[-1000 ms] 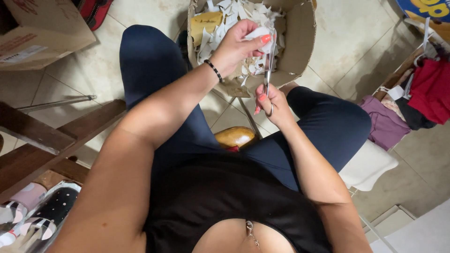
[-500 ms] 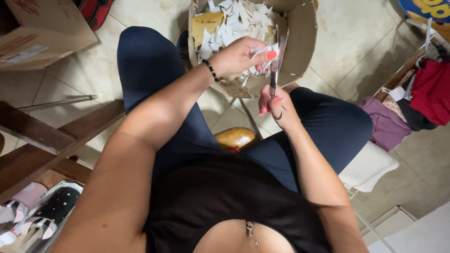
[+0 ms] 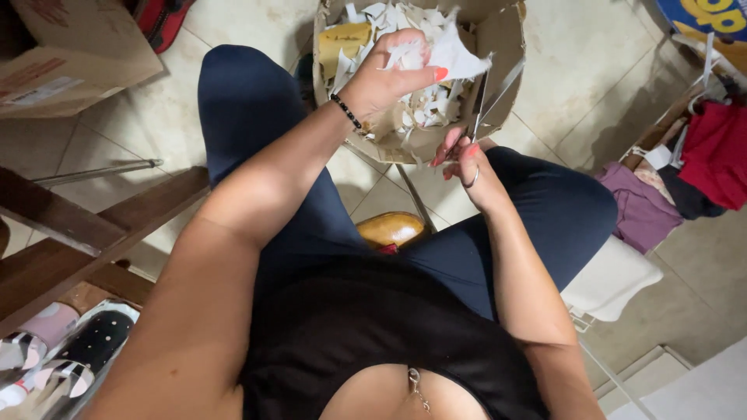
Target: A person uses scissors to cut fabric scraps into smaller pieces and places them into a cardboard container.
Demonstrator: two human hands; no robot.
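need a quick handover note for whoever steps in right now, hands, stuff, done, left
Left hand: raised over the cardboard box, pinching a white paper piece.
Right hand: fingers in the handles of the scissors, blades open and pointing up at the paper's edge.
Box sits on the floor between the knees.
Done: many white paper scraps already lie in the box.
Left: the held piece is not yet cut through.
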